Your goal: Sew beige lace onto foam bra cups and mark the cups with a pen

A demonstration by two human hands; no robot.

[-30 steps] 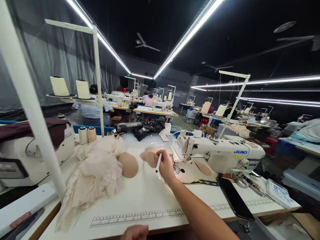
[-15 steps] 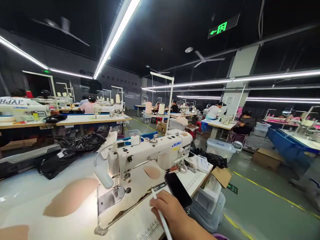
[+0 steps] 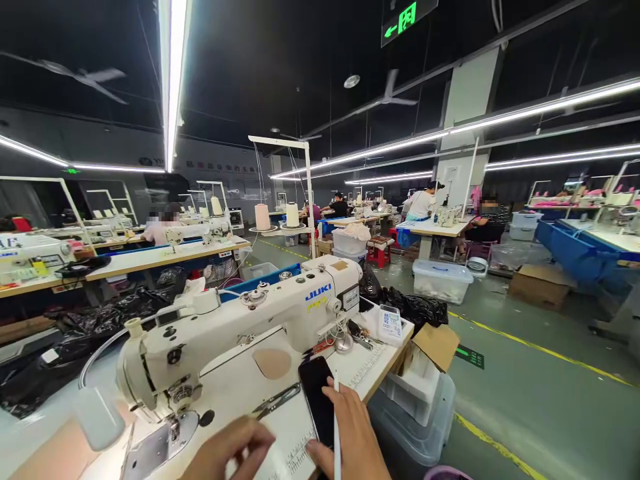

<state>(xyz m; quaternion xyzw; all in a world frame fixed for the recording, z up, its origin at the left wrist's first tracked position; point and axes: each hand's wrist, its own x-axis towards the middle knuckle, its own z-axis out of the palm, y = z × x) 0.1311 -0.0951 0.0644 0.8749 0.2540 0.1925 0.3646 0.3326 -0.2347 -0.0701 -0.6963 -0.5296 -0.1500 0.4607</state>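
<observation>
My right hand holds a slim white pen and reaches over a black phone, with its thumb and fingertips at the phone's face and right edge. The phone lies slanted on the table, its screen dark. My left hand hovers at the bottom edge of the view, fingers loosely curled and apart, nothing visible in them. Just beyond it lie metal thread snips. To the left stands a white JUKI sewing machine. A beige fabric piece rests under its arm, and another lies at the lower left.
Tools and a small white box sit at the table's right end. Plastic bins stand beside it on the floor. A thread stand with two cones rises behind the machine. Other people work at tables farther back.
The view has shifted to the right and closer to the machine. My left hand has come into view. My right hand with the pen has moved onto the phone.
</observation>
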